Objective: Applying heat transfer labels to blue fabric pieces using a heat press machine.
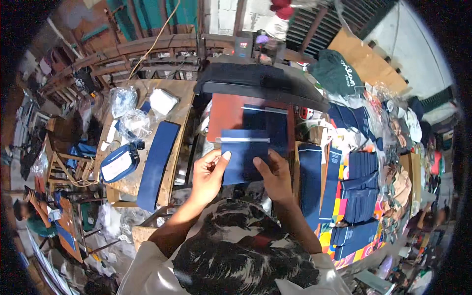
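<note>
A navy blue fabric panel is held up between my two hands, with a pale strip running across its upper part. My left hand pinches the panel's left edge, thumb on top. On the opposite edge, my right hand grips it the same way. Beyond the panel lies a reddish-brown board. Another dark navy piece with a light line along its top rests on that board, partly covered by the held panel.
On the wooden table at left lie a long navy strip, a blue pouch and plastic-wrapped bundles. Stacked navy pieces cover a colourful cloth at right. A dark padded bar spans the back. A person sits far left.
</note>
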The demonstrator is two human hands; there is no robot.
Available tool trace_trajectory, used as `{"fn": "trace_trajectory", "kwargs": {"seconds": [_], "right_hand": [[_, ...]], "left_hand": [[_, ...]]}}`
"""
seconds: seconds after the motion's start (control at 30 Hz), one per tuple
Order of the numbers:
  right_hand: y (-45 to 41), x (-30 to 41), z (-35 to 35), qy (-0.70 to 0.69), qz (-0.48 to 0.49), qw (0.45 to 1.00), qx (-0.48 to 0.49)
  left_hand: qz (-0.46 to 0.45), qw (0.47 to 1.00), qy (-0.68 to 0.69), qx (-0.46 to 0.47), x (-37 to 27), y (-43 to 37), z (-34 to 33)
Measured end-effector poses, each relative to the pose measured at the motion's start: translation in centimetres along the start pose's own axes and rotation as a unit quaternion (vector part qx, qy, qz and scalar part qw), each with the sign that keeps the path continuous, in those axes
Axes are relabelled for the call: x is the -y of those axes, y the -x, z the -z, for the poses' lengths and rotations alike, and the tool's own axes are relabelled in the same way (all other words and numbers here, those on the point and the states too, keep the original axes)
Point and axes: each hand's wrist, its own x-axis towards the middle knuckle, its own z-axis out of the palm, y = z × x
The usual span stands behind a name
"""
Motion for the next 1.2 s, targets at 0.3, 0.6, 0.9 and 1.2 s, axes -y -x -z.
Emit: {"fn": "trace_trajectory", "kwargs": {"seconds": [0.3,0.6,0.9,1.2], "right_hand": [[3.5,3.7,5.3,0.247,0.23,0.914,-0.226],[3.1,5.9,3.6,0.24,0.358,0.894,-0.126],[2.3,5.3,3.0,0.24,0.339,0.905,-0.089],[1.1,0.7,7.2,-0.037,0.223,0.958,-0.175]], "left_hand": [[-0.135,0.977,-0.161,-0.031,0.6,2.1,-6.2],[-0.367,0.859,-0.358,0.007,0.2,3.3,-8.6],[-0.367,0.846,-0.386,-0.022,0.1,3.7,-8.0],[-0.119,0.987,-0.068,-0.08,1.2,4.0,-4.2]]}}
